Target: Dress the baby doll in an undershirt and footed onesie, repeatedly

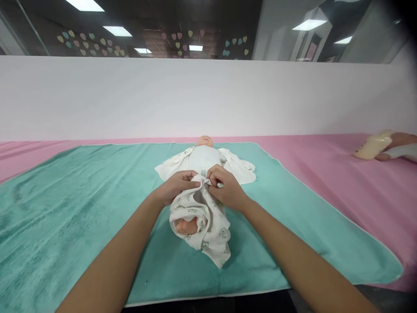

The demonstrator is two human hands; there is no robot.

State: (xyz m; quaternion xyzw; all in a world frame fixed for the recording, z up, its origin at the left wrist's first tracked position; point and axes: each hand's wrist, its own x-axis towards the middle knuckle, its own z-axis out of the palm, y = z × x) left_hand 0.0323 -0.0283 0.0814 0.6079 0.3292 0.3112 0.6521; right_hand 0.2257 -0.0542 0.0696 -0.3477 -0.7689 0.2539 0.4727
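Note:
A baby doll (205, 141) lies on its back on a teal blanket (114, 191), its head away from me. White cloth (205, 159) covers its torso, and white sleeves (239, 167) spread out to both sides. A white baby garment (215, 226) with small green prints is bunched around its legs. One doll foot (187, 225) shows through an opening in it. My left hand (178, 186) pinches the garment's upper edge between thumb and fingers. Close beside it, my right hand (224, 184) is closed on the same edge, its fingertips partly hidden by cloth.
The teal blanket lies over a pink cover (342, 182). At the far right, another person's hand (399, 140) is by a pale yellow, bottle-like object (373, 145). A white wall (208, 95) rises behind, with dark glass (146, 34) bearing heart-shaped stickers above it.

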